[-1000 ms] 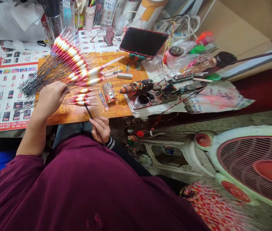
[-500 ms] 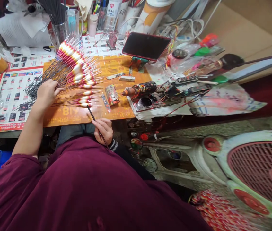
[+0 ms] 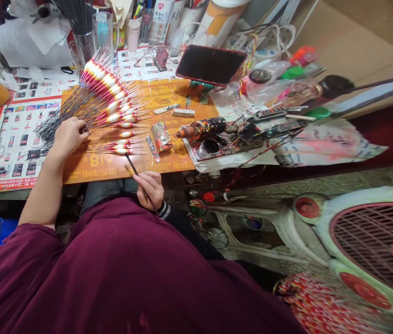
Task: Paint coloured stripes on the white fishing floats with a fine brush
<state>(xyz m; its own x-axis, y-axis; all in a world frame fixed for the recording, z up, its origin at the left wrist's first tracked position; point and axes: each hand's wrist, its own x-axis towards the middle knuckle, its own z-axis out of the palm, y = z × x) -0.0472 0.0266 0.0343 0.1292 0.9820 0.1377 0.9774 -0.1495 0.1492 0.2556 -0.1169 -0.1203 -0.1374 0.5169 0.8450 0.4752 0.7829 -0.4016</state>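
Note:
Slim fishing floats, banded red, yellow and white with dark stems, lie fanned out on the table. My left hand rests over the stems with its fingers pinched together; a stem seems to run into them, though the fingertips are partly hidden. A thin dark paintbrush sits in my right hand, held like a pen at the table's front edge. Its tip is at the nearest float, and I cannot tell whether it touches.
Right of the floats lie a paint-stained block and small strips. Beyond stand a phone on a holder and a paint-smeared tool stand. Cups and bottles line the back. A fan stands at lower right.
My left hand's fingers have drawn in closer together and shifted slightly. The brush and my right hand stay almost in place.

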